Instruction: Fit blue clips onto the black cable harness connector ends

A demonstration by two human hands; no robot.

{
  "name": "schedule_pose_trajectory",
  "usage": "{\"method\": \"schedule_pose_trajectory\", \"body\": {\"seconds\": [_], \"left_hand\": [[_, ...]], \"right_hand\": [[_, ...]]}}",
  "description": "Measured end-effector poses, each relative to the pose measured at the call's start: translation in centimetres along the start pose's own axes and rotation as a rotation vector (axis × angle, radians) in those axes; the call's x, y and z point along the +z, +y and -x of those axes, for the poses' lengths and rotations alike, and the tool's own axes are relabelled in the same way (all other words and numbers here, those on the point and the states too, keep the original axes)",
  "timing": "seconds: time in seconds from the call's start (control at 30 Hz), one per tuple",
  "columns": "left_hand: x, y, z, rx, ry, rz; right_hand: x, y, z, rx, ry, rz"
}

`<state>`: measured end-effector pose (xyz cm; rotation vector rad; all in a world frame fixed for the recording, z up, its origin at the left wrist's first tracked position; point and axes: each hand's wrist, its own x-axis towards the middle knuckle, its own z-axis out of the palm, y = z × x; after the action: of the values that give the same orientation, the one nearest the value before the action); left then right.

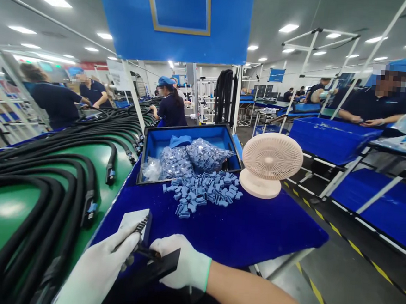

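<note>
While your gloved left hand point(99, 267) and right hand point(181, 264) both pinch that black connector point(153, 259), loose blue caps point(203, 191) sit piled further up the counter point(253, 229).

Head camera looks forward, down over the blue table point(253, 229).

Gloves: white on both, left hand point(97, 269) & right hand point(181, 264); right cuff edged green. Part point(158, 264) betw. them black; block point(137, 224) beside it grey w/ black side. Table point(253, 229) deep blue. Clips point(203, 191) pale blue, bags point(191, 160) clear over same blue. Bin point(155, 141) blue inside, black rim. Fan point(270, 161) pinkish cream. Hoses point(48, 178) black, blue tips, on green belt point(7, 217). Floor point(353, 283) grey, yellow-black striped tape.
</note>
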<state>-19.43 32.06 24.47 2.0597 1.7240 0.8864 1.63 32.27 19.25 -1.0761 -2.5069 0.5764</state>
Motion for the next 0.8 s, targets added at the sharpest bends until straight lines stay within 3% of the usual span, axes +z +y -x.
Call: {"method": "schedule_pose_trajectory", "body": {"seconds": [0.07,0.17,0.23,0.33,0.4,0.47,0.57,0.7,0.8], "left_hand": [[0.0,0.6,-0.1,-0.077,-0.074,0.055],[-0.3,2.5,0.3,-0.198,-0.079,0.219],[-0.6,3.6,0.8,-0.230,-0.073,0.359],[-1.1,4.2,1.5,-0.224,-0.048,0.489],[-1.3,4.0,1.8,-0.235,-0.063,0.485],[-1.1,3.7,2.2,-0.227,-0.113,0.416],[-0.5,3.6,2.8,-0.093,-0.260,0.285],[0.0,4.5,3.7,0.098,-0.404,0.187],[0.1,4.9,4.0,0.156,-0.440,0.154]], "right_hand": [[0.1,0.1,0.3,-0.034,0.023,-0.030],[-1.3,0.2,1.5,-0.111,0.013,-0.050],[-2.9,0.7,2.7,-0.057,0.028,0.016],[-4.6,1.4,4.5,0.095,0.174,0.067],[-4.6,1.5,5.3,0.144,0.225,-0.205],[-3.7,1.0,5.5,0.197,0.178,-0.693],[-1.5,-0.3,4.9,0.281,0.122,-1.287],[-0.1,-1.6,4.2,0.339,0.200,-1.462],[-0.4,-1.6,4.1,0.332,0.144,-1.426]]}}
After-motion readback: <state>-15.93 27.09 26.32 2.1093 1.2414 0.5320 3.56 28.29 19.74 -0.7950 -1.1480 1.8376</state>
